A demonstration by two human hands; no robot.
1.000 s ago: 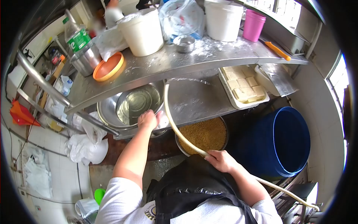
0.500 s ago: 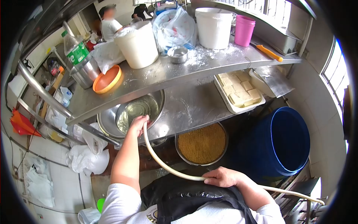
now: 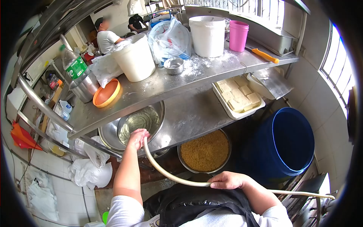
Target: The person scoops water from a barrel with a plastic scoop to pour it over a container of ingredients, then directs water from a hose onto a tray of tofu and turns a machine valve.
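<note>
A pale hose point(image 3: 170, 176) curves in front of my body. My left hand point(image 3: 137, 138) is closed around its end, at the near rim of a large metal basin point(image 3: 159, 132) on the lower shelf. Clear liquid shows in the basin. Farther along the hose, my right hand point(image 3: 227, 180) grips it in front of my apron, and the hose runs on to the lower right. Beyond my hands, a round pan of yellow grains point(image 3: 204, 151) sits below the shelf. The hose's opening is hidden by my left hand.
A white tray of pale blocks point(image 3: 237, 94) stands on the lower shelf. A blue barrel point(image 3: 264, 147) is at the right. The upper shelf point(image 3: 151, 89) bears white buckets, a pink cup point(image 3: 238, 36) and an orange-handled knife point(image 3: 265, 55). Other people are in the background.
My left hand has moved left along the basin's near rim and now holds the hose end, which came down and left from the shelf. My right hand stays on the hose, slightly lower.
</note>
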